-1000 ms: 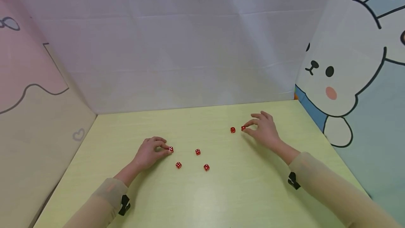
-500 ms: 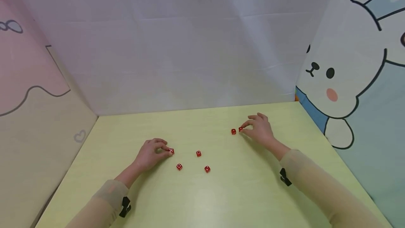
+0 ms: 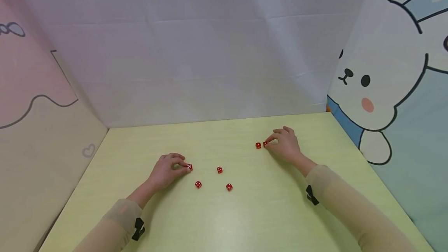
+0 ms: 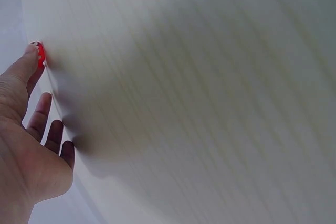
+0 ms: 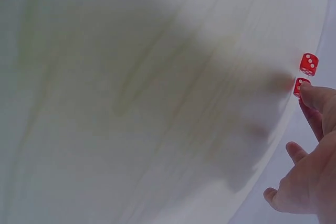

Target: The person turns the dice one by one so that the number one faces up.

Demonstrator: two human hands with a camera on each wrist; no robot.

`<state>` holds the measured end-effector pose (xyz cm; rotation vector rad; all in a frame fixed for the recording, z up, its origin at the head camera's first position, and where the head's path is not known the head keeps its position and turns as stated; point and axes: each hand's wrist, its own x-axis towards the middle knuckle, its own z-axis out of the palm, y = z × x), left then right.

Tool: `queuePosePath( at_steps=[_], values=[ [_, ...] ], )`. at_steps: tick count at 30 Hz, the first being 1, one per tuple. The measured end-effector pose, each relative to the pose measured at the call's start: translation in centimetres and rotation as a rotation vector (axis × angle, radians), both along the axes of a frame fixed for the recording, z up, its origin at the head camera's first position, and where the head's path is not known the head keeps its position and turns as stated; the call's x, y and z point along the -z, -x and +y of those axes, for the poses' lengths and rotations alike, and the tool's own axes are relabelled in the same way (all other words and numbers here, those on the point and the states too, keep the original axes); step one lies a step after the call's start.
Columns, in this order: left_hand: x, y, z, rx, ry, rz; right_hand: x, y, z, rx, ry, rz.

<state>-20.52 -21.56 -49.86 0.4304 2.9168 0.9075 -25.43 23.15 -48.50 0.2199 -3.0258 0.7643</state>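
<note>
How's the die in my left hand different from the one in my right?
The left die is nearer you; the right die is farther back on the table. A loose die sits close beside the right die, none so near the left die. Both are red with white dots; your left hand and right hand each pinch one.

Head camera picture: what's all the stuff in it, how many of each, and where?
Left die: 1, red with white dots, pinched by the left hand
Right die: 1, red with white dots, pinched by the right hand
Neighbour die: 1, red with white dots, beside the right die
Loose dice: 3, red with white dots, on the table between the hands
Table: 1, pale yellow, under the dice
Back sheet: 1, pale greyish, behind the table
Left panel: 1, pink and cream, left side
Cartoon panel: 1, blue and white, right side
Black pieces: 2, black, near the cuffs
Sleeves: 2, beige, on the arms
Hands: 2, bare, over the table
</note>
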Motion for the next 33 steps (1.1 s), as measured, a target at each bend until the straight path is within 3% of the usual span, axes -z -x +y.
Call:
queuePosePath(
  at_steps=[9,16,25,33],
  values=[
    [0.1,-0.2,0.1,-0.01,-0.009,-0.027,0.4,-0.1,0.1,-0.006,-0.011,-0.002],
    [0.1,-0.1,0.0,-0.002,0.001,-0.008,0.3,-0.3,0.2,-0.01,0.008,0.015],
    [0.0,0.0,0.0,0.008,-0.001,0.017,-0.9,-0.9,0.3,0.002,0.035,0.017],
    [0.0,0.1,-0.2,0.003,0.003,0.015,-1.8,-1.9,0.8,0.004,0.075,0.098]
  ],
)
